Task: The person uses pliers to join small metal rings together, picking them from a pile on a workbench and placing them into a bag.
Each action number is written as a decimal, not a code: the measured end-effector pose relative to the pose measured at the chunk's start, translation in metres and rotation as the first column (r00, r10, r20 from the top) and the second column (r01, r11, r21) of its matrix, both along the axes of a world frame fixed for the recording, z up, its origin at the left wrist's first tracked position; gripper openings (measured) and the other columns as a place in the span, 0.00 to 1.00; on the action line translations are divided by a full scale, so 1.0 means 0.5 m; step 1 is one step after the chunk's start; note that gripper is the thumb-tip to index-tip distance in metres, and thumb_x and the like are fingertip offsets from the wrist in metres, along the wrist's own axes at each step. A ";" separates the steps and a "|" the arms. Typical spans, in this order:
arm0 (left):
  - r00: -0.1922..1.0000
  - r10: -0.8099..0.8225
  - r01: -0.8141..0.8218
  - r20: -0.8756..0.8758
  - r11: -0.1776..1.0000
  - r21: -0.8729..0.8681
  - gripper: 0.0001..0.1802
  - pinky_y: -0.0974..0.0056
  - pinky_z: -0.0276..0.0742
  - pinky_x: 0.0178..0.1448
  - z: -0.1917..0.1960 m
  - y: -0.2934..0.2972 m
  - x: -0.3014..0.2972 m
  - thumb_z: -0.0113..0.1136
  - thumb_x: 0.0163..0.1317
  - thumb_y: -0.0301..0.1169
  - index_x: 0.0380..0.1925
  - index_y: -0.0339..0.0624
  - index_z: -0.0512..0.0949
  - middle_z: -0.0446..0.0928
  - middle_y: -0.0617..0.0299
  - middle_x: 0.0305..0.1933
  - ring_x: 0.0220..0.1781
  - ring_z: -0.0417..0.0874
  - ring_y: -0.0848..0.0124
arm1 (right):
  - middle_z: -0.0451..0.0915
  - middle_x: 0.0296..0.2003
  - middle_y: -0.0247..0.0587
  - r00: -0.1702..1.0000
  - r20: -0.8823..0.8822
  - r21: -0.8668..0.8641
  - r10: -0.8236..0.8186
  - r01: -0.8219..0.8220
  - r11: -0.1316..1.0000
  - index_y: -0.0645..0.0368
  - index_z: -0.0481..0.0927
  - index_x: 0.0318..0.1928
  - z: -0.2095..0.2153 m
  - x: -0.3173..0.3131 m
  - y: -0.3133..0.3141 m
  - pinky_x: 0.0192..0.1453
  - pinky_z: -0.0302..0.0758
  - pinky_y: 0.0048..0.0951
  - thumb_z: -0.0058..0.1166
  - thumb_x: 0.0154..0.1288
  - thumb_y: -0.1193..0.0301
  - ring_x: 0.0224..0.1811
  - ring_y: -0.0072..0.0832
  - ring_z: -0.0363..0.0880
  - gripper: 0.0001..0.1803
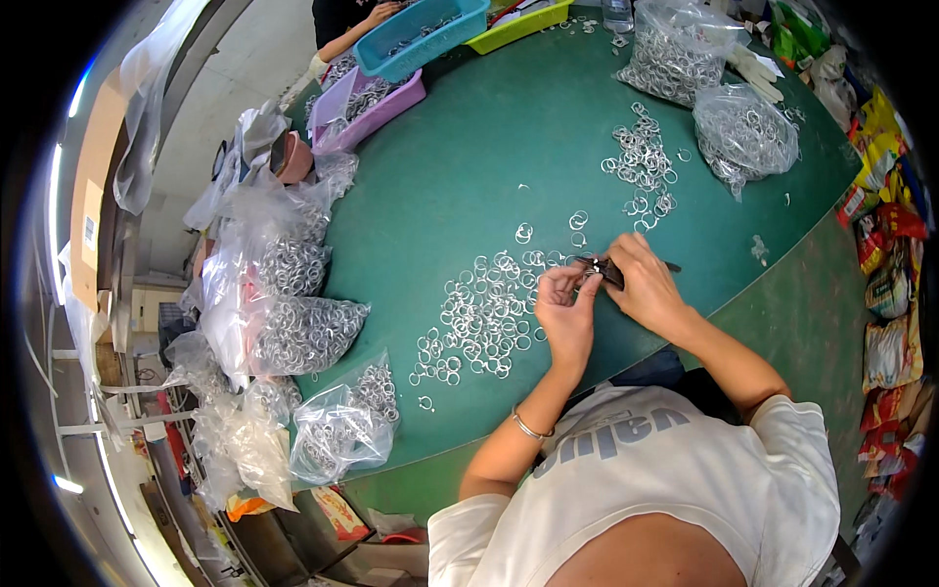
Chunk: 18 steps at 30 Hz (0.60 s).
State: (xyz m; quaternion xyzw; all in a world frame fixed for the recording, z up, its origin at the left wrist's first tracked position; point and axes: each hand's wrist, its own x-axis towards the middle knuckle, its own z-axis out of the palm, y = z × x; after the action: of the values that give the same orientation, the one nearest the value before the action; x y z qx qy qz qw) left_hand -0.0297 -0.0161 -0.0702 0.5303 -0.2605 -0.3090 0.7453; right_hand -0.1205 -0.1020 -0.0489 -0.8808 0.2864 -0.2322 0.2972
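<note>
Over the near edge of the green table (430,205), my right hand (646,286) is closed around dark-handled pliers (612,273). One dark handle end sticks out past the right side of that hand. My left hand (565,311) meets the plier jaws, its thumb and fingers pinched together. A small shiny bit of metal shows at the fingertips, too small to make out. Just left of my left hand spreads a loose pile of silver metal rings (481,318). A second scatter of rings (641,157) lies beyond my right hand.
Clear plastic bags of rings line the left edge, including a full bag (311,333) and a nearer bag (342,430). More bags (748,137) stand at the far right. A purple basket (396,101) and a blue basket (421,44) sit far left, near another person's arm (347,39).
</note>
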 end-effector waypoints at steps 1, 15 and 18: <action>0.998 -0.020 0.021 -0.053 1.000 0.002 0.11 0.70 0.72 0.49 0.003 -0.001 0.007 0.56 0.53 0.15 0.38 0.30 0.70 0.75 0.50 0.44 0.45 0.76 0.70 | 0.69 0.35 0.45 0.999 0.032 -0.019 0.012 -0.011 1.000 0.66 0.71 0.32 -0.009 -0.002 -0.003 0.41 0.68 0.40 0.59 0.42 0.76 0.41 0.43 0.68 0.14; 0.976 -0.213 0.217 -0.055 0.971 0.101 0.11 0.71 0.70 0.51 -0.013 0.003 0.024 0.54 0.55 0.16 0.40 0.28 0.74 0.74 0.58 0.46 0.45 0.75 0.74 | 0.74 0.22 0.43 0.996 -0.083 -0.235 -0.044 0.024 0.972 0.61 0.68 0.29 -0.053 -0.010 0.005 0.29 0.67 0.40 0.53 0.44 0.78 0.26 0.41 0.74 0.10; 0.967 -0.233 0.241 -0.101 0.968 0.077 0.11 0.70 0.69 0.52 -0.014 0.002 0.025 0.53 0.55 0.17 0.40 0.28 0.74 0.74 0.58 0.47 0.46 0.74 0.74 | 0.75 0.22 0.44 0.992 -0.114 -0.203 -0.061 0.037 0.978 0.62 0.68 0.29 -0.050 -0.012 0.006 0.28 0.68 0.42 0.54 0.45 0.77 0.26 0.43 0.75 0.10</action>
State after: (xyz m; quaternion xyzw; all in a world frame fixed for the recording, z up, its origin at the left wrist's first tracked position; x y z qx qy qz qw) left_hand -0.0170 -0.0150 -0.0769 0.5133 -0.2739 -0.4309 0.6898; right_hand -0.1264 -0.0988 -0.0739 -0.9113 0.3002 -0.2142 0.1834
